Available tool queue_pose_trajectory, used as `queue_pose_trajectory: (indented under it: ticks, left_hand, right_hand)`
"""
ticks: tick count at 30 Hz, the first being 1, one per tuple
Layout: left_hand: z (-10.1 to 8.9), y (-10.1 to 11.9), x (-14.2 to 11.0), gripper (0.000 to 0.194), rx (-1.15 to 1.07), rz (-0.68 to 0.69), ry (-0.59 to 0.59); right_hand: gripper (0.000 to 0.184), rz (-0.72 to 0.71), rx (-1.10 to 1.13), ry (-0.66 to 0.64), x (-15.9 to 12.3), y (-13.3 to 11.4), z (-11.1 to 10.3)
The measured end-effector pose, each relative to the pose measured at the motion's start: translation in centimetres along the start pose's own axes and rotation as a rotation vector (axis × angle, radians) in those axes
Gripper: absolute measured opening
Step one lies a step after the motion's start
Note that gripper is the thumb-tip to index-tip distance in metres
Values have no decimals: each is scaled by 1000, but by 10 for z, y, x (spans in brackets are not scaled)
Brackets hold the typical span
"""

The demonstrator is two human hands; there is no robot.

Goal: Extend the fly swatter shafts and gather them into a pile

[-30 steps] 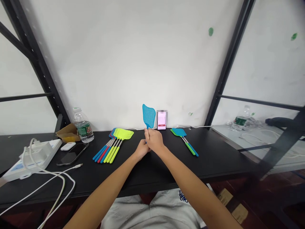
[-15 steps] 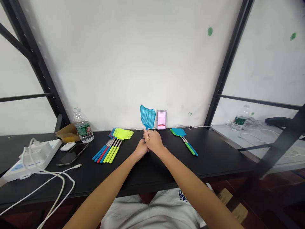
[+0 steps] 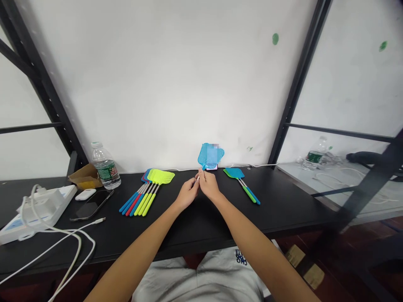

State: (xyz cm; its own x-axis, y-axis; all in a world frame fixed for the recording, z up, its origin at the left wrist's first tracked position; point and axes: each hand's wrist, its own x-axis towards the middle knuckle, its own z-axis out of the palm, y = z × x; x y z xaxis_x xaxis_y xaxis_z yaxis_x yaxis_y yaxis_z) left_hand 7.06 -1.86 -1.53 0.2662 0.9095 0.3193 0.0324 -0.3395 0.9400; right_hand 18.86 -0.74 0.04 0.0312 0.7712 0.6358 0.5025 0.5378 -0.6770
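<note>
Above the middle of the black table a blue fly swatter (image 3: 204,158) is raised, its meshed head up and partly over the propped phone (image 3: 215,167). My right hand (image 3: 209,183) is closed around it just below the head. My left hand (image 3: 188,192) is closed lower down beside the right one, on the swatter's shaft; the rest of the handle is hidden by my hands. To the left lies a fanned row of yellow, blue and red fly swatters (image 3: 161,177). On the right, a blue fly swatter (image 3: 235,172) overlaps a green fly swatter (image 3: 248,194).
At the left are a water bottle (image 3: 108,171), an opened cardboard box (image 3: 86,175), a white case (image 3: 85,194), a dark phone (image 3: 91,205) and a power strip (image 3: 64,205) with white cables (image 3: 80,243). Black rack posts (image 3: 296,92) flank the white wall.
The blue swatter's head has moved right and turned, now covering most of the propped phone. My hands have separated slightly, with the left shifted lower and a bit of shaft showing between them.
</note>
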Motion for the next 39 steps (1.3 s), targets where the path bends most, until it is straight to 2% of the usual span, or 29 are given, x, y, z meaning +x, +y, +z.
queue_pose_trajectory:
  ticks: [3, 8, 11, 16, 20, 26, 27, 29, 31, 32, 35, 37, 39]
  left_hand:
    - [-3, 0, 1, 39, 62, 41, -9]
    - [-5, -1, 0, 38, 160, 45, -32]
    - [-4, -4, 0, 36, 166, 44, -40]
    - [-4, -9, 1, 36, 146, 25, -43]
    - [-3, -10, 3, 35, 119, -12, -33]
    - [-3, -2, 6, 33, 185, 19, -48]
    - [-3, -1, 5, 34, 204, 26, -60]
    - [-4, 0, 0, 34, 248, 20, -113]
    - [-6, 0, -4, 35, 289, -3, -176]
    - [-6, -1, -6, 35, 304, -11, -187]
    - [-7, -2, -7, 34, 335, -5, -132]
    - [-6, -2, -5, 34, 334, -3, -87]
    - [-5, -1, -4, 33, 320, 1, -69]
  right_hand:
    - [50, 50, 128, -56, 1, 9, 6]
    - [55, 329, 483, -59, 7, 19, 13]
    - [51, 412, 641, -78, 9, 21, 11]
    - [39, 365, 670, -89, 8, 19, 8]
    - [38, 362, 636, -38, 9, 22, 10]
    - [34, 354, 652, 30, 16, 23, 15]
    - [33, 373, 667, 65, 18, 25, 12]
    - [33, 435, 690, 212, 25, 32, -2]
    - [35, 525, 688, 418, 32, 45, -23]
    - [35, 555, 685, 467, 35, 52, -34]
    - [32, 585, 697, 470, 37, 68, -59]
    - [31, 583, 724, 420, 34, 68, -59]
    - [30, 575, 751, 315, 28, 60, -49]
